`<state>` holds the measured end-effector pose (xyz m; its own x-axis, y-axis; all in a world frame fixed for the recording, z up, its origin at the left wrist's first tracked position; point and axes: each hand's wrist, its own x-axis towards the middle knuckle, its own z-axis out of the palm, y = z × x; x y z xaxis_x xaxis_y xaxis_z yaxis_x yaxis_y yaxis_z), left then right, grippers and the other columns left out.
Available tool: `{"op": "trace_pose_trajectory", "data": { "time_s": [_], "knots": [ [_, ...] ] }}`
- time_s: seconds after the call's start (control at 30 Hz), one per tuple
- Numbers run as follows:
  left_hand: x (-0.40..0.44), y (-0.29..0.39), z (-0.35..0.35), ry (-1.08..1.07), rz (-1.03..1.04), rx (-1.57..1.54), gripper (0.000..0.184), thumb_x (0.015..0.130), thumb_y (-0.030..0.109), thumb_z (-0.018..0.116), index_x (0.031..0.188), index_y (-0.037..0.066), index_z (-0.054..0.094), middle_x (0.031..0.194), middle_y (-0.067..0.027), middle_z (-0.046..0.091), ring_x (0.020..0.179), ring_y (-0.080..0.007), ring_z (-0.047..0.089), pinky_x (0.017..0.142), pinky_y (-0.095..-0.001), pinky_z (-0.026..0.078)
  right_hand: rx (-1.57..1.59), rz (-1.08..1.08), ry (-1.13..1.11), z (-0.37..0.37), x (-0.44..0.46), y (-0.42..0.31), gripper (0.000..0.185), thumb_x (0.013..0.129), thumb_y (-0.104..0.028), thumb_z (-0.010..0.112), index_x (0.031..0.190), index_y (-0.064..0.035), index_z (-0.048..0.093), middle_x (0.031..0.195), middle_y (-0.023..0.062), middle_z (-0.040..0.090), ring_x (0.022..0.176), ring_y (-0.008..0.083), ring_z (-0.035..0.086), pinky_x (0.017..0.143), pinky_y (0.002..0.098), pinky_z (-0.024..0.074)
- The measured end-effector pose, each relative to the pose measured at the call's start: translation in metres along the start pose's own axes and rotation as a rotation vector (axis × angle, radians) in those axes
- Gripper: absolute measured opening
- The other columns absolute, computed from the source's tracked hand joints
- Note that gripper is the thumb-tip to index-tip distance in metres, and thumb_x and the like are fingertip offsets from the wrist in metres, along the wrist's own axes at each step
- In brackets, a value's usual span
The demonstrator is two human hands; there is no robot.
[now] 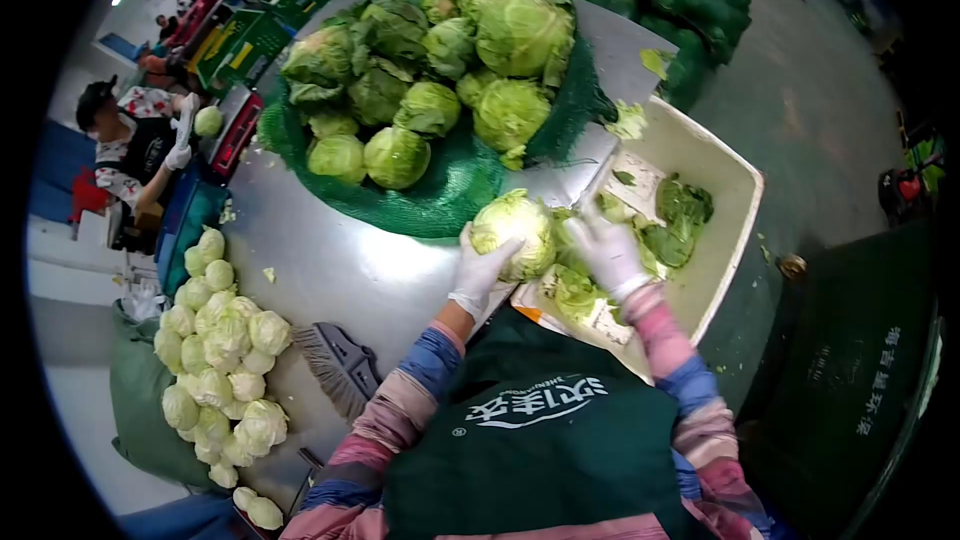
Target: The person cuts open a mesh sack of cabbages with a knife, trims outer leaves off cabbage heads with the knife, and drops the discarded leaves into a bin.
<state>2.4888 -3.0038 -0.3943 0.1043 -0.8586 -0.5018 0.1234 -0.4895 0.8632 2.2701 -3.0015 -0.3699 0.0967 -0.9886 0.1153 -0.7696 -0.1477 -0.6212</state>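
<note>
My left hand [484,266], in a white glove, grips a pale green cabbage [514,232] from its near left side. The cabbage is held over the table's edge beside a white bin [722,285]. On the cabbage's right, my gloved right hand [608,252] is over the bin, its fingers smeared by motion. Loose green leaves [572,292] lie under and around this hand; whether it holds one is unclear. Several cabbages with outer leaves [397,157] sit in an opened green mesh sack [460,195] just beyond my hands.
Several pale cabbages [228,335] are piled on the metal table [340,280] at the left, near a grey brush [345,365]. A co-worker [135,155] with a cabbage stands by a red scale [232,135]. Full green sacks [690,0] stand at the back; a dark green container [850,370] is at the right.
</note>
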Motion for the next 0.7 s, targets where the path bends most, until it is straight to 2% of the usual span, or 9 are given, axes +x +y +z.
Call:
{"op": "trace_pose_trajectory", "data": {
  "time_s": [0.03, 0.13, 0.2, 0.27, 0.33, 0.4, 0.7],
  "knots": [
    [0.005, -0.009, 0.0, -0.006, 0.055, 0.042, 0.108, 0.069, 0.019, 0.085, 0.144, -0.003, 0.011, 0.131, -0.0186, 0.046, 0.112, -0.0257, 0.054, 0.091, -0.0334, 0.051, -0.039, 0.001, -0.029, 0.016, -0.007, -0.007, 0.057, 0.094, -0.044, 0.051, 0.14, -0.0109, 0.041, 0.056, 0.0176, 0.056, 0.053, 0.0342, 0.06, 0.049, 0.0431, 0.0471],
    [-0.008, 0.011, 0.007, -0.021, 0.028, 0.007, 0.107, 0.07, 0.021, 0.085, 0.144, -0.003, 0.012, 0.13, -0.0182, 0.047, 0.112, -0.0251, 0.054, 0.09, -0.0333, 0.051, -0.076, -0.048, -0.013, 0.053, -0.013, -0.014, 0.067, 0.095, -0.046, 0.047, 0.146, -0.0069, 0.028, 0.059, 0.0179, 0.06, 0.052, 0.0362, 0.059, 0.05, 0.0453, 0.0472],
    [-0.02, 0.033, 0.011, -0.002, -0.143, 0.024, 0.105, 0.07, 0.022, 0.084, 0.144, -0.002, 0.014, 0.129, -0.0177, 0.047, 0.11, -0.0247, 0.055, 0.087, -0.0346, 0.053, -0.091, -0.071, 0.001, 0.058, -0.012, -0.016, 0.069, 0.096, -0.046, 0.046, 0.147, -0.0061, 0.024, 0.059, 0.018, 0.06, 0.052, 0.0362, 0.06, 0.05, 0.0454, 0.0475],
    [-0.024, 0.037, 0.013, 0.003, -0.143, 0.04, 0.103, 0.07, 0.021, 0.084, 0.144, -0.001, 0.015, 0.128, -0.0174, 0.047, 0.109, -0.0249, 0.056, 0.084, -0.0359, 0.054, -0.131, -0.014, -0.135, 0.049, -0.006, -0.023, 0.071, 0.096, -0.047, 0.044, 0.148, -0.0057, 0.019, 0.061, 0.0189, 0.062, 0.054, 0.037, 0.061, 0.052, 0.0461, 0.0482],
    [-0.02, 0.03, 0.011, 0.002, -0.144, 0.058, 0.102, 0.07, 0.02, 0.084, 0.144, 0.001, 0.015, 0.128, -0.017, 0.048, 0.108, -0.0252, 0.057, 0.081, -0.0373, 0.055, -0.152, 0.018, -0.169, 0.044, -0.001, -0.027, 0.069, 0.097, -0.046, 0.043, 0.148, -0.0065, 0.019, 0.063, 0.0195, 0.062, 0.055, 0.0375, 0.06, 0.052, 0.0468, 0.0479],
    [-0.008, 0.016, 0.006, -0.015, -0.02, 0.025, 0.1, 0.071, 0.018, 0.083, 0.144, 0.003, 0.016, 0.126, -0.0164, 0.049, 0.106, -0.0259, 0.058, 0.077, -0.0385, 0.057, -0.163, 0.038, -0.185, 0.043, 0.0, -0.029, 0.066, 0.098, -0.046, 0.04, 0.148, -0.0075, 0.021, 0.062, 0.0199, 0.062, 0.055, 0.0381, 0.06, 0.052, 0.0473, 0.0478],
    [-0.017, 0.021, 0.01, -0.021, -0.047, 0.01, 0.094, 0.073, 0.017, 0.081, 0.142, 0.003, 0.019, 0.125, -0.016, 0.05, 0.105, -0.0245, 0.058, 0.077, -0.0372, 0.057, -0.177, 0.01, -0.189, 0.039, 0.001, -0.029, 0.065, 0.097, -0.046, 0.042, 0.148, -0.0097, 0.022, 0.061, 0.0201, 0.061, 0.054, 0.0379, 0.06, 0.052, 0.0469, 0.0484]
  ]
}}
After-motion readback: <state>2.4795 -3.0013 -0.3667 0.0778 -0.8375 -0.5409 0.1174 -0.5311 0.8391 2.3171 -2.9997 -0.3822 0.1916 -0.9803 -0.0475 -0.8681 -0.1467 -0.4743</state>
